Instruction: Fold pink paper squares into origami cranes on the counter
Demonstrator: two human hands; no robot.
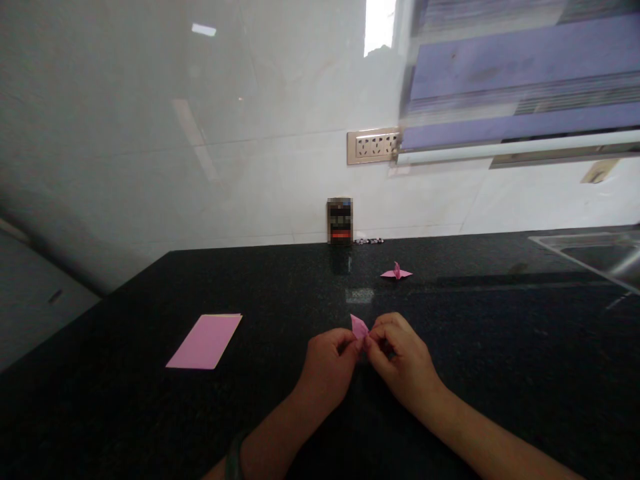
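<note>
Between my two hands is a small piece of folded pink paper (358,327), its pointed tip rising to the upper left. My left hand (330,363) pinches its lower left side with thumb and forefinger. From the right, my right hand (403,353) grips the paper's lower right edge, fingers curled in. The fingertips of both hands nearly meet and hide the paper's lower part. Beyond my right hand, a finished pink paper crane (397,272) stands on the dark counter with its wings spread.
A stack of pink paper (205,341) lies on the black speckled counter (125,413) at left. Against the tiled wall stands a small dark box (340,221), blurred out, beside a patterned strip (369,241). A metal sink (600,257) is at far right, a socket panel (373,146) above.
</note>
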